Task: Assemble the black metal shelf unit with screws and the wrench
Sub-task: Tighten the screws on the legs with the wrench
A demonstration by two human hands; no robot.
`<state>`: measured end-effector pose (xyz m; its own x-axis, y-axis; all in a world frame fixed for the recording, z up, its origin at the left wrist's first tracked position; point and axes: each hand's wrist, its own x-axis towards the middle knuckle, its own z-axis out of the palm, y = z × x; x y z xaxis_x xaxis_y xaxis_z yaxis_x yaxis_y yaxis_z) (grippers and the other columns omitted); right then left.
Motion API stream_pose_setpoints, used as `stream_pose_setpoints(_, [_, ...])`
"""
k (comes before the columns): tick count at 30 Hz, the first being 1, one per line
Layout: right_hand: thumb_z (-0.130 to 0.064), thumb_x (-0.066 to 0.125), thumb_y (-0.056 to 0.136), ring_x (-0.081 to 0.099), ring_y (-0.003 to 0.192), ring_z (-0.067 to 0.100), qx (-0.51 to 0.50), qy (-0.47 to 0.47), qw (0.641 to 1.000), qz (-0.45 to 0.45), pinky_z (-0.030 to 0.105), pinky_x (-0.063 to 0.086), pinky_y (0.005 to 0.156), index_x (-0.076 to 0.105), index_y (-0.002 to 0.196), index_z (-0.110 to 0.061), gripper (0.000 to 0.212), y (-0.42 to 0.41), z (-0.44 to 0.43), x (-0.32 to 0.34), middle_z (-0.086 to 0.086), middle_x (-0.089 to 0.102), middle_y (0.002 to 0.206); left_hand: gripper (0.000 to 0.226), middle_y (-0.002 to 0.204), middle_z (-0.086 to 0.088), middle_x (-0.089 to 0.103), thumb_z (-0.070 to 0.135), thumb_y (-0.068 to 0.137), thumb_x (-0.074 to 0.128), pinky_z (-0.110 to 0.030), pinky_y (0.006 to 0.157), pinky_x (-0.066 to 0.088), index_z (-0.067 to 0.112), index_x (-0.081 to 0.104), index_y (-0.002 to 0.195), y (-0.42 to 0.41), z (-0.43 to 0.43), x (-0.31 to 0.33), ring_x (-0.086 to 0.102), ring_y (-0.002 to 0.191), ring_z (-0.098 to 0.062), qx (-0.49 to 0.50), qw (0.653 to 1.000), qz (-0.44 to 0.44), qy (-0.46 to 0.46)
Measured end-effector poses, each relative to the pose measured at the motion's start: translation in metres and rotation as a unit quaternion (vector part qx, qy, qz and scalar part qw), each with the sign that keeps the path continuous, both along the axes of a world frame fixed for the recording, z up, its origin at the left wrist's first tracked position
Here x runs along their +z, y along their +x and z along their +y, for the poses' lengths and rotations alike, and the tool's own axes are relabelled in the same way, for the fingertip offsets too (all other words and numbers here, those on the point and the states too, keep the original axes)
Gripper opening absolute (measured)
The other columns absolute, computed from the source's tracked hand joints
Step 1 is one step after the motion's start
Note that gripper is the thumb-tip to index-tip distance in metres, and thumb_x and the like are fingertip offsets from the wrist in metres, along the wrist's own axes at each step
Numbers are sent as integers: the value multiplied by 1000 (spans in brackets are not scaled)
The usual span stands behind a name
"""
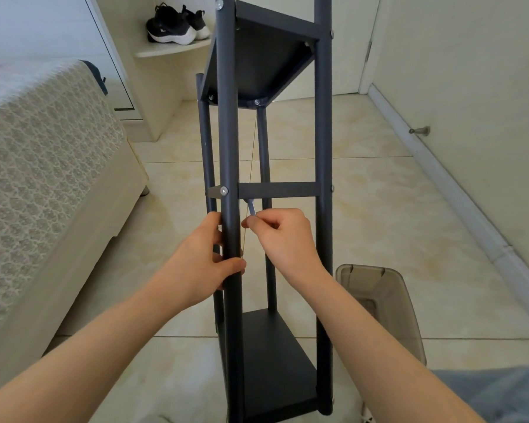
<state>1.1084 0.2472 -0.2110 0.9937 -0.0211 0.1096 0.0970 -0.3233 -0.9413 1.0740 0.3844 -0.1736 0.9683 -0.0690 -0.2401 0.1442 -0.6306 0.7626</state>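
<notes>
The black metal shelf unit lies tipped away from me, its four round posts running up the frame. A far shelf panel and a near shelf panel are fixed between the posts, and a middle crossbar spans them. A silver screw head shows on the left front post at the crossbar. My left hand is wrapped around that post just below the screw. My right hand pinches a small silver wrench whose tip reaches up under the crossbar, behind the post.
A bed with a patterned cover runs along the left. A translucent grey plastic bin stands on the tile floor at the right of the unit. Black sneakers sit on a corner shelf at the back. A wall with a door stopper closes the right side.
</notes>
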Motion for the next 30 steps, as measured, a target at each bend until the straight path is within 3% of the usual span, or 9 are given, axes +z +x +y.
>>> stream_pose_setpoints(4, [-18,60,95,50,55,9,4,-13,1000,-8,16,44,59,72,78,-2,27,1,2,6,10,57,61,56,127,-3,59,10,89,71,-45,77,63,35,34,123,0,1,0,70,98,-27,-3,1000,-3,-3])
stream_pose_setpoints(10, [-19,60,96,52,59,19,-4,-10,1000,-7,24,46,65,67,71,-1,31,4,3,10,4,51,55,57,128,-3,58,9,89,71,-45,79,62,31,36,128,1,1,-1,70,100,-29,-4,1000,1,-5])
stream_pose_setpoints(13, [-21,59,97,57,64,24,5,-13,1000,-15,27,47,69,67,70,-2,33,3,4,9,9,58,60,58,130,-5,59,10,89,72,-46,79,62,29,36,131,1,1,-2,70,100,-29,-4,1000,2,-2])
stream_pose_setpoints(20, [-23,59,98,57,62,-12,6,-26,999,-26,2,40,62,75,84,-8,27,7,8,1,-3,66,67,54,117,0,61,9,89,71,-43,75,63,30,38,125,2,4,-4,71,95,-26,-5,1000,-4,-12])
stream_pose_setpoints(25, [-23,59,97,58,65,-7,-11,2,999,-43,0,41,63,76,89,-12,22,9,18,-6,-8,67,71,55,110,8,59,8,90,70,-40,74,63,33,37,125,1,6,-6,71,93,-23,-5,1000,-8,-18])
stream_pose_setpoints(30, [-21,61,96,58,64,-1,-30,40,996,-72,7,43,63,77,87,-11,21,12,28,-13,-6,68,69,59,126,0,59,9,90,71,-40,76,63,32,37,132,-1,9,-7,71,95,-24,0,1000,-10,-11])
